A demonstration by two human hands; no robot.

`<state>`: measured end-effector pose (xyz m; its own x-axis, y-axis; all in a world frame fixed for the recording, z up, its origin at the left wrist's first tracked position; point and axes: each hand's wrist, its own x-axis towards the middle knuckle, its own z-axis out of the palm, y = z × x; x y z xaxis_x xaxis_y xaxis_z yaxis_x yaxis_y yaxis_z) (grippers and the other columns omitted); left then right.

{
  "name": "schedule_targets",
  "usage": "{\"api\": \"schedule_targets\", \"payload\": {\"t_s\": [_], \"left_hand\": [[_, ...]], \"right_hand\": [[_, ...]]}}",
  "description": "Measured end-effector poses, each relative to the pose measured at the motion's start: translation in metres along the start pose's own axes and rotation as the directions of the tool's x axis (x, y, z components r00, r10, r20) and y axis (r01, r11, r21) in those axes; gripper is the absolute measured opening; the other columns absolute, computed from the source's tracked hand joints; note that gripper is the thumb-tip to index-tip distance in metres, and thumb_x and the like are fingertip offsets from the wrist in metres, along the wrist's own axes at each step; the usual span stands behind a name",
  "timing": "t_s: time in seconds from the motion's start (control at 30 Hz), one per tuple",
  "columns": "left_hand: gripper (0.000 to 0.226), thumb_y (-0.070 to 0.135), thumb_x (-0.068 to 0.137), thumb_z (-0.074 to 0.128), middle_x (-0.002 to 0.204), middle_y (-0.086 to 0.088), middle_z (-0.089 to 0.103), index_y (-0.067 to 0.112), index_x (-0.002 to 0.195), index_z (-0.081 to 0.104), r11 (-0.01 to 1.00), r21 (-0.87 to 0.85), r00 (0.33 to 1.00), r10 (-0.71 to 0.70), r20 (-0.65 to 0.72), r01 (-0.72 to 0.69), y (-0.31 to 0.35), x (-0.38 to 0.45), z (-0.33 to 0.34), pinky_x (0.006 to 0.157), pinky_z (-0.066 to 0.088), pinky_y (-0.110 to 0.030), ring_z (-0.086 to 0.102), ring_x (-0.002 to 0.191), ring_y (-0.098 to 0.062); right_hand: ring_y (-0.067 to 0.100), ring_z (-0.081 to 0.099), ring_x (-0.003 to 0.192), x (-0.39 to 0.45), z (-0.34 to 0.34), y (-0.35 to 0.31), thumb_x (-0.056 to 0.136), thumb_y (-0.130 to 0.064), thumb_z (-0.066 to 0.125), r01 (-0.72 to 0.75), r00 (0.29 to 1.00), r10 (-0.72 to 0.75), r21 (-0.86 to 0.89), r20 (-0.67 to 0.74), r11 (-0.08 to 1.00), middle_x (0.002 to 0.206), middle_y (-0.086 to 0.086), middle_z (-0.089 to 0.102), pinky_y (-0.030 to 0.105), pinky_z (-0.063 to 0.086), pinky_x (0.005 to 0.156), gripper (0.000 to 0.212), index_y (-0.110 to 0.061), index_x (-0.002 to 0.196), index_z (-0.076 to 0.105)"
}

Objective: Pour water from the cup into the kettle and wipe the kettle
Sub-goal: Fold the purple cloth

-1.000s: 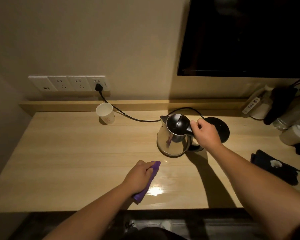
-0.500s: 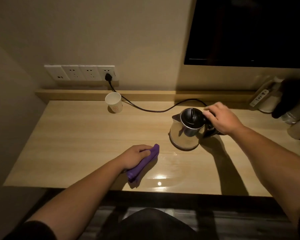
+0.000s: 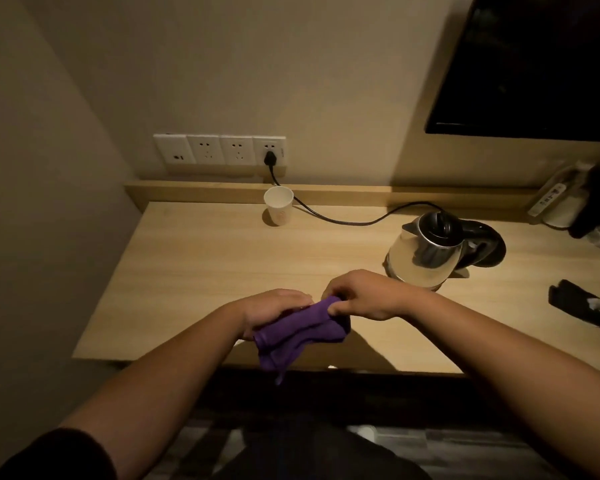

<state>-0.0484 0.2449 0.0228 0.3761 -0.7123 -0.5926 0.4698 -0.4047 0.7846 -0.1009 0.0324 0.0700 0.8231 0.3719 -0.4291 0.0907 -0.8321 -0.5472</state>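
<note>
Purple cloth (image 3: 300, 332) bunched between left hand (image 3: 274, 311) and right hand (image 3: 364, 294), both pinching it above the desk edge (image 3: 187, 355). Likely readying to wipe; next, reach to the lidded kettle (image 3: 425, 252) just beyond. Farther back, paper cup (image 3: 278, 210) upright by the wall.

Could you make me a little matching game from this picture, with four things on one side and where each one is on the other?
Things:
1. purple cloth
2. paper cup
3. kettle
4. black plug

Places:
A. in the wall socket
B. by the back ledge, left of the cord
C. held by both hands
D. on the desk's right side, lid closed

Pairs: 1-C, 2-B, 3-D, 4-A
</note>
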Motion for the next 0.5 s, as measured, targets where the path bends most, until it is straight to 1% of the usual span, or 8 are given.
{"api": "schedule_targets", "payload": {"t_s": [0.03, 0.1, 0.17, 0.23, 0.3, 0.33, 0.4, 0.5], "left_hand": [[0.032, 0.035, 0.098, 0.050, 0.098, -0.009, 0.064, 0.005, 0.108, 0.058, 0.997, 0.080, 0.999, -0.009, 0.038, 0.006, -0.003, -0.014, -0.007, 0.074, 0.050, -0.028, 0.062, 0.083, -0.017], [0.032, 0.042, 0.096, 0.052, 0.095, -0.002, 0.066, 0.012, 0.105, 0.059, 0.958, 0.287, 0.996, -0.020, 0.085, -0.005, -0.010, -0.040, -0.023, 0.072, 0.049, -0.026, 0.063, 0.081, -0.012], [0.034, 0.049, 0.089, 0.059, 0.095, 0.002, 0.066, 0.020, 0.106, 0.059, 0.869, 0.493, 0.996, -0.004, 0.094, -0.043, -0.018, -0.061, -0.041, 0.072, 0.049, -0.027, 0.063, 0.082, -0.010], [0.023, 0.046, 0.088, 0.061, 0.092, 0.005, 0.064, 0.026, 0.099, 0.060, 0.768, 0.633, 0.994, 0.048, 0.094, -0.097, -0.029, -0.072, -0.059, 0.071, 0.047, -0.028, 0.060, 0.079, -0.010], [0.010, 0.037, 0.093, 0.058, 0.090, 0.007, 0.061, 0.028, 0.094, 0.061, 0.663, 0.737, 0.991, 0.098, 0.092, -0.134, -0.036, -0.080, -0.073, 0.069, 0.044, -0.028, 0.058, 0.079, -0.011], [0.011, 0.034, 0.094, 0.057, 0.094, 0.006, 0.062, 0.026, 0.100, 0.062, 0.619, 0.773, 0.990, 0.114, 0.087, -0.139, -0.039, -0.082, -0.079, 0.070, 0.045, -0.028, 0.058, 0.083, -0.011], [0.022, 0.033, 0.095, 0.056, 0.103, 0.005, 0.064, 0.022, 0.113, 0.061, 0.568, 0.811, 0.987, 0.140, 0.075, -0.143, -0.041, -0.084, -0.087, 0.077, 0.047, -0.027, 0.059, 0.089, -0.010], [0.018, 0.034, 0.094, 0.057, 0.100, 0.008, 0.062, 0.027, 0.110, 0.058, 0.479, 0.863, 0.978, 0.196, 0.075, -0.162, -0.045, -0.080, -0.094, 0.071, 0.044, -0.026, 0.057, 0.086, -0.008]], "right_hand": [[0.015, 0.058, 0.091, 0.004, 0.006, -0.012, 0.095, -0.032, 0.061, -0.008, 1.000, 0.009, 0.030, -0.014, 1.000, 0.105, -0.001, 0.067, 0.026, 0.045, 0.073, 0.025, -0.016, 0.114, 0.066], [0.017, 0.060, 0.087, 0.012, 0.019, -0.036, 0.094, -0.033, 0.060, -0.040, 0.998, 0.044, 0.083, -0.043, 0.996, 0.097, 0.000, 0.067, 0.031, 0.048, 0.075, 0.022, -0.015, 0.104, 0.066], [0.017, 0.061, 0.084, 0.020, 0.032, -0.056, 0.093, -0.033, 0.058, -0.084, 0.994, 0.092, 0.123, -0.054, 0.989, 0.092, 0.000, 0.067, 0.033, 0.050, 0.074, 0.019, -0.016, 0.098, 0.064], [0.015, 0.061, 0.081, 0.025, 0.044, -0.071, 0.092, -0.032, 0.060, -0.112, 0.990, 0.124, 0.173, -0.060, 0.979, 0.088, -0.002, 0.067, 0.028, 0.049, 0.069, 0.016, -0.018, 0.096, 0.063], [0.012, 0.062, 0.082, 0.027, 0.053, -0.082, 0.091, -0.031, 0.064, -0.121, 0.990, 0.134, 0.202, -0.049, 0.972, 0.090, -0.004, 0.068, 0.026, 0.050, 0.071, 0.016, -0.019, 0.100, 0.064], [0.011, 0.062, 0.084, 0.027, 0.058, -0.086, 0.090, -0.031, 0.066, -0.127, 0.990, 0.135, 0.190, -0.032, 0.974, 0.093, -0.004, 0.068, 0.026, 0.051, 0.074, 0.018, -0.019, 0.104, 0.064], [0.013, 0.062, 0.088, 0.029, 0.067, -0.088, 0.090, -0.028, 0.069, -0.140, 0.990, 0.141, 0.096, -0.006, 0.986, 0.098, -0.004, 0.067, 0.027, 0.051, 0.076, 0.023, -0.019, 0.109, 0.062], [0.015, 0.056, 0.084, 0.035, 0.079, -0.082, 0.088, -0.024, 0.068, -0.139, 0.989, 0.136, -0.031, -0.061, 0.990, 0.094, -0.005, 0.059, 0.026, 0.043, 0.069, 0.018, -0.021, 0.102, 0.057]]}}
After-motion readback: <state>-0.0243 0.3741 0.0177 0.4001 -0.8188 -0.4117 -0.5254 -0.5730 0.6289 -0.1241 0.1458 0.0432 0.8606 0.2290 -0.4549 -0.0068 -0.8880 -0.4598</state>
